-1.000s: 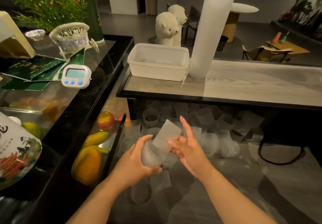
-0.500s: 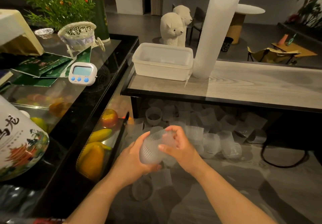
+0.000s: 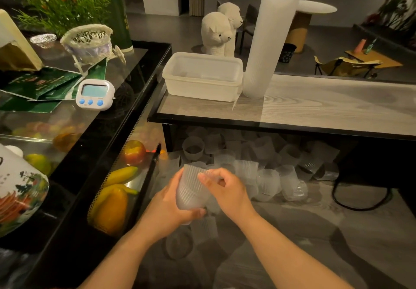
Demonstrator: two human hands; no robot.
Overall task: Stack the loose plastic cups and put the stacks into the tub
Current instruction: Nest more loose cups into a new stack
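Head view. Dim room with a grey floor [image 3: 315,232]; a wood-grain counter [image 3: 315,108] runs across the middle, and a black glass display case [image 3: 126,99] stands at left.

On the counter: one white plastic tub [image 3: 202,86], with a tall stack of cups [image 3: 270,36] upright just beside its right end.

On the floor under and before the counter: many loose cups [image 3: 267,183], scattered, some upright, some tipped.

Left hand [image 3: 166,210]: fingers wrapped round a short stack of ribbed cups [image 3: 191,189], held above the floor.

Right hand [image 3: 225,189]: fingers curled at the rim of the held stack, pinching it.

On the case: white timer [image 3: 95,95], woven basket [image 3: 87,41], green packets [image 3: 40,86]. Inside: fruit [image 3: 112,207].
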